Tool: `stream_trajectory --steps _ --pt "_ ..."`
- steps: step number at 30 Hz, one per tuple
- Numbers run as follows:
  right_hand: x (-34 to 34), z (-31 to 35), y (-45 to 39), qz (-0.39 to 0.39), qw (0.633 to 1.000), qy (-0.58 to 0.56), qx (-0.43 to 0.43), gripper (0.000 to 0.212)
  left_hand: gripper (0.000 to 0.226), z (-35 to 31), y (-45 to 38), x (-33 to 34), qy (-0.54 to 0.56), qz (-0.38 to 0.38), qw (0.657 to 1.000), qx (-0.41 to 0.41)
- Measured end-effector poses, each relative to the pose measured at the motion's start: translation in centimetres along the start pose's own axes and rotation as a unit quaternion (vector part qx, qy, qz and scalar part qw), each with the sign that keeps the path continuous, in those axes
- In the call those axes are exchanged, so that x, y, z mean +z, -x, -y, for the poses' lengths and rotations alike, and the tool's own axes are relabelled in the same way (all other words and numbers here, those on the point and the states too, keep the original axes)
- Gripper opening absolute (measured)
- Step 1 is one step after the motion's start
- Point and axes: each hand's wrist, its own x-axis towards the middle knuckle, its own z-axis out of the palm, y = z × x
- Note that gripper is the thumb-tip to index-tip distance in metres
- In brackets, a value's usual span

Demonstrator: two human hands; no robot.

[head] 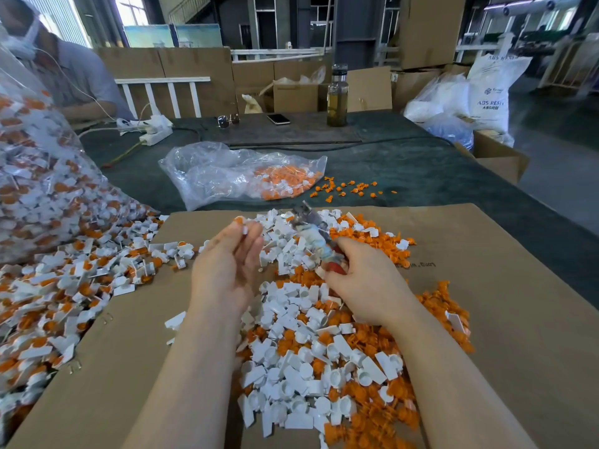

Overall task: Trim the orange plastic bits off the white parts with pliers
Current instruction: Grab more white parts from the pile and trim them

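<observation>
Both hands are working over a cardboard sheet (486, 286) that is lying on a dark green table (405, 163), its far edge sitting just past the pliers and its right side running bare toward the table's edge. Bare cardboard is also showing to the left of the left forearm. The left hand (227, 264) is hovering palm inward, fingertips pinching one white part (243, 225) with an orange bit still showing at its tip. The right hand (366, 280) is wrapping its fingers round the red handles of the pliers (316, 236), the grey head pointing away up the sheet; whether the jaws are parted is too blurred to tell. Beneath and between the hands a heap of white parts and orange offcuts (324, 351) is spreading, far too many to count. Untrimmed pieces (64, 286) are spilling out of a big clear bag (39, 173) on the left. A second, smaller bag (233, 173) is lying beyond, with around twenty loose orange bits (350, 187) scattered beside it.
</observation>
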Motion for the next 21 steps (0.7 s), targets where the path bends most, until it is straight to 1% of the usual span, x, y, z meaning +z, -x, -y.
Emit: stream_trajectory --steps 3,6,8,11,15,18,21 --pt "-0.2 -0.8 -0.3 -0.054 0.997 0.034 0.044 0.02 0.016 -1.3 -0.8 -0.9 0.08 -0.083 0.993 -0.03" --pt "-0.4 -1.4 -0.5 -0.081 0.991 0.064 0.082 0.016 0.027 -2.3 -1.7 -2.0 0.155 -0.129 0.979 -0.032" --pt "-0.5 -1.7 -0.4 -0.092 0.987 0.087 0.095 0.013 0.034 -2.7 -2.1 -2.5 0.201 -0.138 0.969 -0.027" --pt "-0.7 -2.1 -0.3 -0.099 0.982 0.102 0.125 0.019 0.038 -3.1 -2.2 -2.9 0.266 -0.144 0.953 -0.011" --pt "-1.0 -2.6 -0.3 -0.08 0.976 0.116 0.163 0.017 0.038 -3.6 -2.2 -3.5 0.309 -0.146 0.939 0.03" --pt "-1.0 -2.7 -0.2 -0.062 0.977 0.123 0.166 0.018 0.04 -4.1 -2.3 -4.0 0.331 -0.148 0.93 0.066" --pt "-0.9 -2.7 -0.3 -0.031 0.978 0.13 0.162 0.013 0.042 -4.4 -2.5 -4.1 0.361 -0.159 0.914 0.099"
